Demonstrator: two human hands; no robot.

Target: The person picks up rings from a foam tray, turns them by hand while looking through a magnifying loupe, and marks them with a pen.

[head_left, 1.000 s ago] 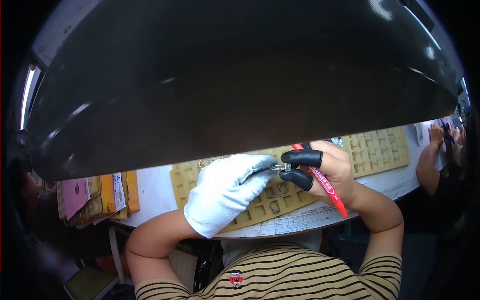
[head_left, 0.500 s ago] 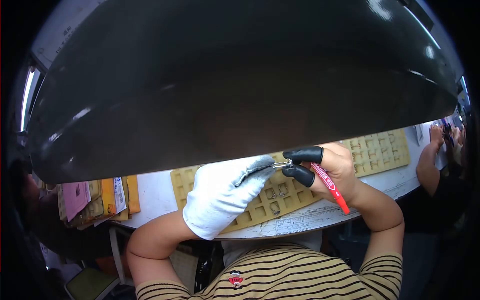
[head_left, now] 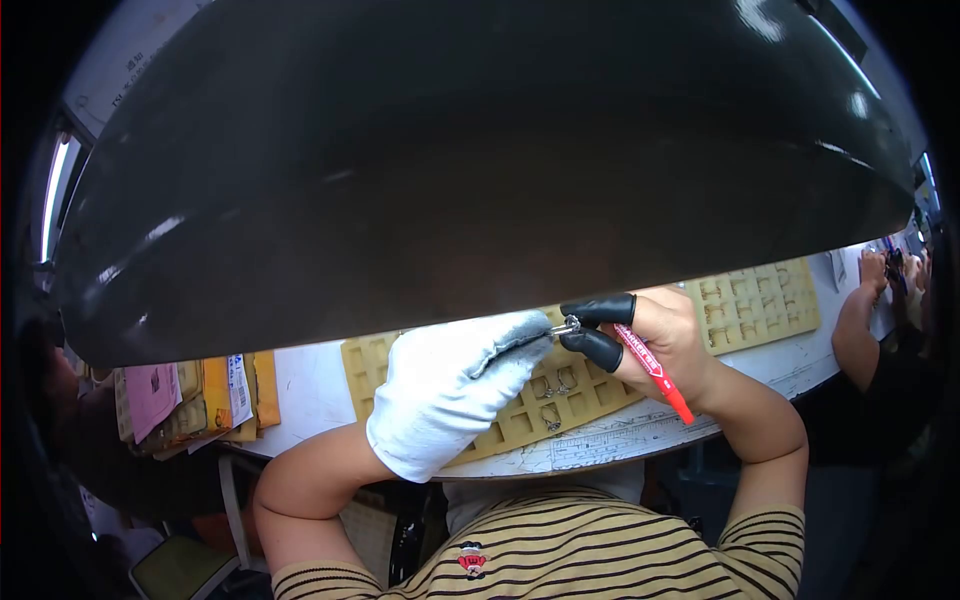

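Passable gap between envelopes [head_left: 216,395] and tray [head_left: 368,378], with a dark hood [head_left: 470,170] perhaps low over the far side

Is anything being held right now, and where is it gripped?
A ring, its setting end between the right hand's black-capped fingertips, its band toward the gloved left hand.

from my remote view, a glossy dark hood [head_left: 480,170] fills the top. below it i see a worn white table [head_left: 310,385] with a curved edge, a green stool [head_left: 185,568] at lower left, and a bright light strip [head_left: 54,200] far left.
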